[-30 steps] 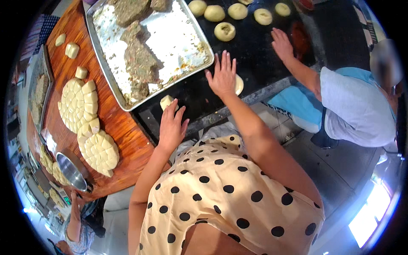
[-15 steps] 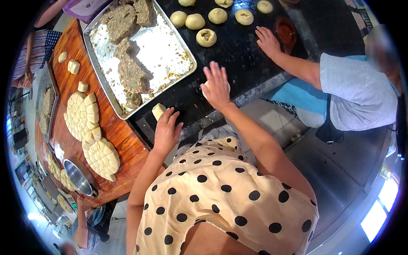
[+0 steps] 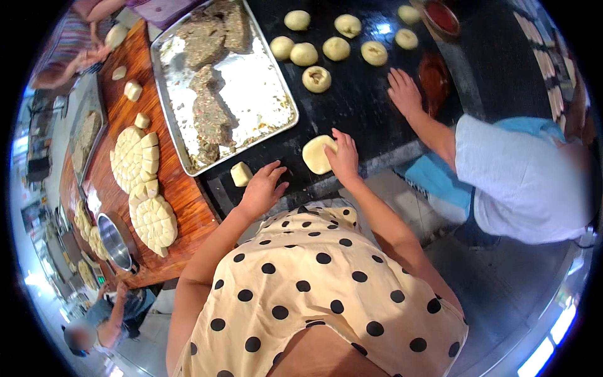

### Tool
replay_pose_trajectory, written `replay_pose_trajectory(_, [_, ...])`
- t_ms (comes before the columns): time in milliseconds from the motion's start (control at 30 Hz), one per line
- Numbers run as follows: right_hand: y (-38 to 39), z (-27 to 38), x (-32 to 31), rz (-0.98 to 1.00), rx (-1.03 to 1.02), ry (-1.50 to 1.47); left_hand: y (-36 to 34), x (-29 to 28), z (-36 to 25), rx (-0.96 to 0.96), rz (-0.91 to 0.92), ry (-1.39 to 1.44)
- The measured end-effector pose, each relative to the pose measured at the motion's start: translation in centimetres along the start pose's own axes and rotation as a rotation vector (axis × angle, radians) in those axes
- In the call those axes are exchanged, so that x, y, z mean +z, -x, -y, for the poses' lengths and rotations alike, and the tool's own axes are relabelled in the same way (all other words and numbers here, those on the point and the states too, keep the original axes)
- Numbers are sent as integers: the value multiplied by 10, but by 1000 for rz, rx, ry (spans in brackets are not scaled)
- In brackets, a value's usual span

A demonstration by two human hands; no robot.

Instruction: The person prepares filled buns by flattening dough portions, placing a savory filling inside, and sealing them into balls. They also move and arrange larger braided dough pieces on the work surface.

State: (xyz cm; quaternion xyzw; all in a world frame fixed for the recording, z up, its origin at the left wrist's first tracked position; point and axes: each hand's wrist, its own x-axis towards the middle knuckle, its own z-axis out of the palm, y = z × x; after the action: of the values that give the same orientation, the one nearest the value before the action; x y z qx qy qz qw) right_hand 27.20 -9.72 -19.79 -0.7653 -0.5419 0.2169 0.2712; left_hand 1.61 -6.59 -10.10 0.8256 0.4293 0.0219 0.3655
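Observation:
A flattened round of pale dough [image 3: 316, 155] lies on the black worktop. My right hand [image 3: 343, 158] is at its right edge, fingers stretched out, with the thumb side over the rim of the dough. My left hand [image 3: 262, 190] hovers low over the worktop's near edge, fingers spread and nothing in them. Just left of it sits an unflattened chunk of dough [image 3: 240, 174]. Beyond my hands, several round filled buns [image 3: 316, 79] stand on the black surface, some with filling showing at the top.
At the left, a metal tray [image 3: 290, 119] holds minced filling [image 3: 210, 107]. Cut dough pieces [image 3: 151, 217] cover part of the wooden table [image 3: 195, 232], near a steel bowl [image 3: 115, 242]. A co-worker's hand [image 3: 405, 94] rests at the right, by a red-brown dish [image 3: 443, 19]. Other people work at the left.
My right hand has slid off the top of the dough to its right edge, uncovering a flat round. My left hand has drawn away from the dough chunk toward the right.

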Motion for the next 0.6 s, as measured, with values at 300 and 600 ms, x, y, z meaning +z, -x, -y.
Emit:
replay_pose_trajectory(300, [-35,43,-35,619,-185,102,-15,-19,10,-126,-79,415])
replay_pose_trajectory(600, [-92,208,-45,786,-168,-435,-17,-76,62,-155,15,2029])
